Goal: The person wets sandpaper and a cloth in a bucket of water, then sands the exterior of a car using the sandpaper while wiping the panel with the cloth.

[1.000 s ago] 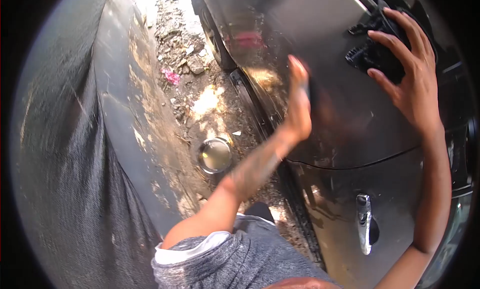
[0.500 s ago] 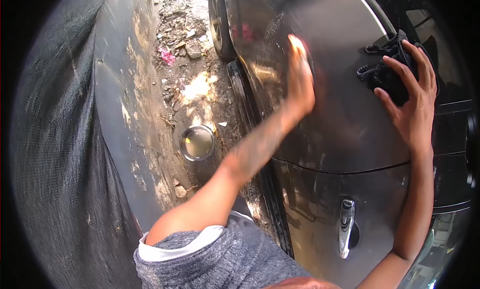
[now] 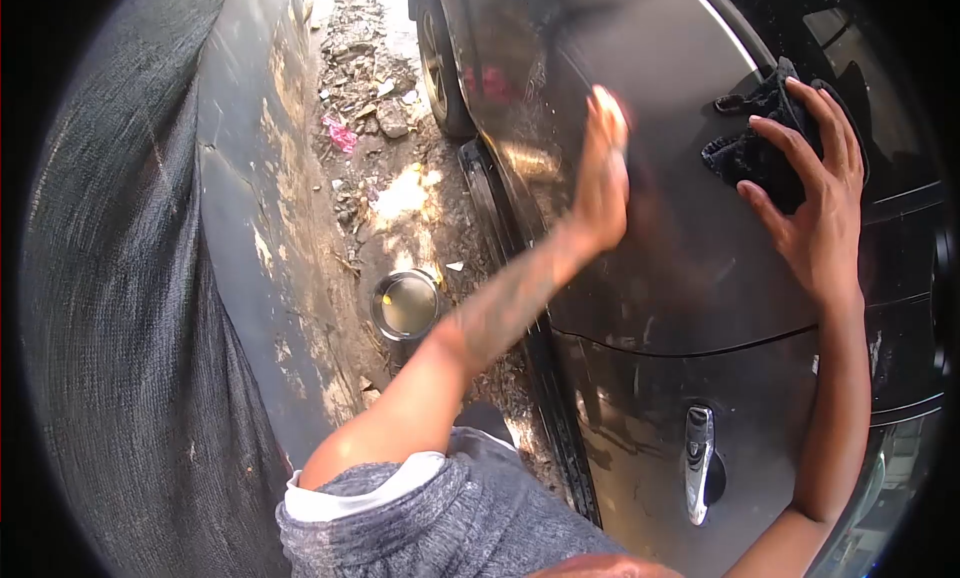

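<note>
Against the dark car door (image 3: 700,268), my left hand (image 3: 603,183) is held flat with its fingers stretched out and nothing visible in it; it is slightly blurred. My right hand (image 3: 825,193) grips a black cloth (image 3: 765,153) and presses it on the car near the bottom edge of the window. Its fingers are bent over the cloth, which bunches out on the left past the fingertips. A chrome door handle (image 3: 698,463) sits below, between my two arms.
A round container of cloudy liquid (image 3: 408,306) stands on the rubble-strewn ground (image 3: 405,218) beside the sill. A car wheel (image 3: 437,68) is at the top. Dark netting (image 3: 130,308) hangs by a stained wall (image 3: 250,208) on the left. Pink litter (image 3: 340,135) lies further along.
Both hands keep to nearly the same parts of the car, my left hand shifting slightly on the door. The black cloth stays under my right hand. The whole view has shifted a little.
</note>
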